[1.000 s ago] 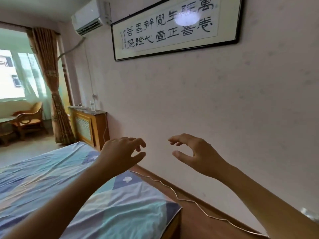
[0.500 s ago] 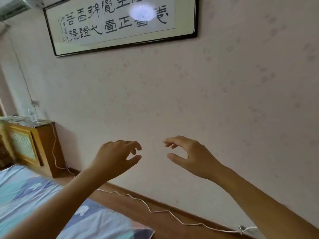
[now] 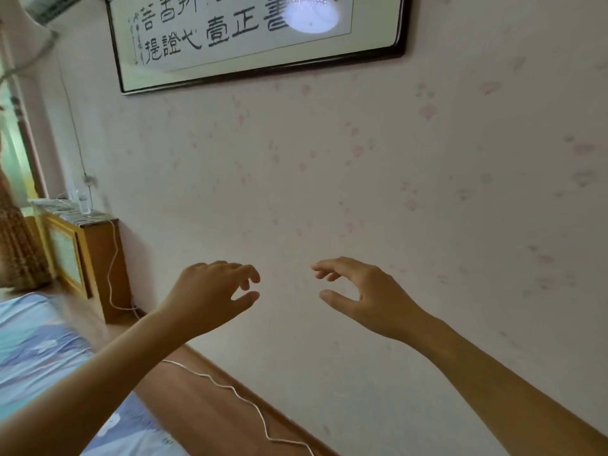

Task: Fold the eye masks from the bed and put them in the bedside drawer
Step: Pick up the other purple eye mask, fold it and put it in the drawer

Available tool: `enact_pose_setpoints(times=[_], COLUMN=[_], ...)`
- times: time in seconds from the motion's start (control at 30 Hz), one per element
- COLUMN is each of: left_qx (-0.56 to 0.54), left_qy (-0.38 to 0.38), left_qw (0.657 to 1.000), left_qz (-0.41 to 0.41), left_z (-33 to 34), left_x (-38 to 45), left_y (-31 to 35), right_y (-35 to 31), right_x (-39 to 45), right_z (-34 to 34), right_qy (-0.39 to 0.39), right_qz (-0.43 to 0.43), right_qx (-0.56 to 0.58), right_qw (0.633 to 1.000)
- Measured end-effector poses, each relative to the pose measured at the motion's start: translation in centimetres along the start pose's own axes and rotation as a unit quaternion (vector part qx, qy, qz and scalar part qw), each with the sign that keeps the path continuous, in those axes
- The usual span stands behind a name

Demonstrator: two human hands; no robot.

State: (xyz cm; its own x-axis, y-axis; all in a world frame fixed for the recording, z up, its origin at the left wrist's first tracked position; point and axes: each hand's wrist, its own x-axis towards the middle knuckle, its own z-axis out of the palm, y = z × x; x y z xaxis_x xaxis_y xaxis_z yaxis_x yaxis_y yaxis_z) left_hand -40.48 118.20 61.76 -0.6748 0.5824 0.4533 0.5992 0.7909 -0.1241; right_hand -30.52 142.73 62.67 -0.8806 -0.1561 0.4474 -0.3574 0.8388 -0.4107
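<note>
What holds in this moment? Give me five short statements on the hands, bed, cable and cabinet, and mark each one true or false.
1. Both hands are raised in front of the wall and hold nothing. True: the left hand and the right hand have loosely curled fingers with nothing in them.
2. An eye mask lies in the right hand. False: no eye mask shows anywhere in the view.
3. A white cable runs along the floor by the wall. True.
4. The bed lies at the lower left. True.
5. The wooden cabinet stands to the right of the hands. False: it stands at the left, against the wall.
</note>
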Motion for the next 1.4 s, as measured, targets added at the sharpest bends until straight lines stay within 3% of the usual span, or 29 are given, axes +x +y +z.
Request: enact_pose_setpoints(times=[0.3,0.83,1.2,1.4], left_qx=[0.050,0.084,0.115,0.147], left_qy=[-0.019,0.009,-0.022,-0.003], left_qw=[0.997,0.987,0.953,0.926], left_qz=[-0.047,-0.140,-0.278,-0.347], left_z=[4.1,11.7,17.8,22.3], left_x=[6.9,21.9,21.1,22.9], left_y=[-3.6,-21.3,-38.0,-48.3], right_y=[7.0,12.8,9.9,8.6], right_x=[10.3,37.6,57.7,70.2], right_z=[3.0,11.5,28.2,39.2], right_qy=[-0.044,-0.063,-0.128,-0.169], right_qz=[-0.068,-0.159,-0.288,-0.358], right_qx=[0.018,0.059,0.110,0.124], right_qw=[0.997,0.983,0.943,0.910])
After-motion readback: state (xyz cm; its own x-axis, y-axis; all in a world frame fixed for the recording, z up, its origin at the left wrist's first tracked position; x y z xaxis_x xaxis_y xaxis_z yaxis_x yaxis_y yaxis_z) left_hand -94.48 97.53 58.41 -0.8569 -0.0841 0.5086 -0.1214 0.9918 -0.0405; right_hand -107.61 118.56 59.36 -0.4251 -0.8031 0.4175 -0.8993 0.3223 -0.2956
